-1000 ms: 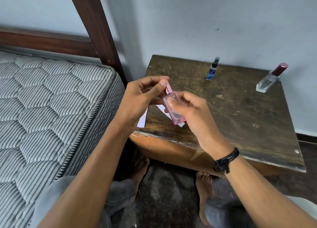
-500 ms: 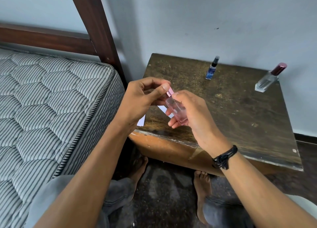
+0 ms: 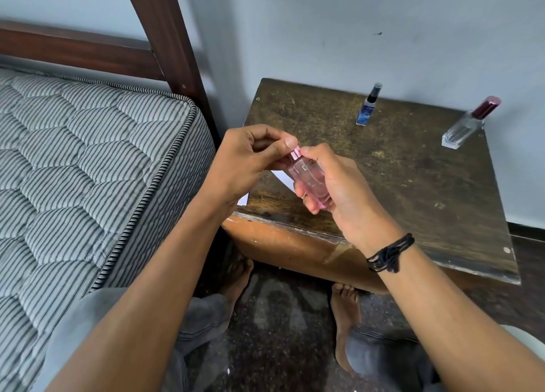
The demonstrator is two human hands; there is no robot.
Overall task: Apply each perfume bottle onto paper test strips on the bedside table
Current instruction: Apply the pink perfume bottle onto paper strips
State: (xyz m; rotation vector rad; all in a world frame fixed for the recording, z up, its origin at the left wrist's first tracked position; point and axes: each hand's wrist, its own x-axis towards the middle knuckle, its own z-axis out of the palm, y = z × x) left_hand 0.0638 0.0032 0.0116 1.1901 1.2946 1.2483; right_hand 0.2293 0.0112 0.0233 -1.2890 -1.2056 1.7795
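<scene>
My right hand grips a pink glass perfume bottle above the near left corner of the bedside table. The bottle tilts with its pink cap pointing up and left. My left hand pinches that cap between thumb and fingers. White paper test strips lie on the table under my hands, mostly hidden. A small blue spray bottle stands at the back of the table. A clear bottle with a dark red cap stands at the back right.
A striped mattress and a dark wooden bedpost are to the left. A pale wall stands right behind the table. My bare feet rest on the dark floor below the table's front edge.
The pink bottle turned in my right hand from lying flat to tilted with the cap up. My left fingers closed on the cap. Both hands stayed over the near left corner.
</scene>
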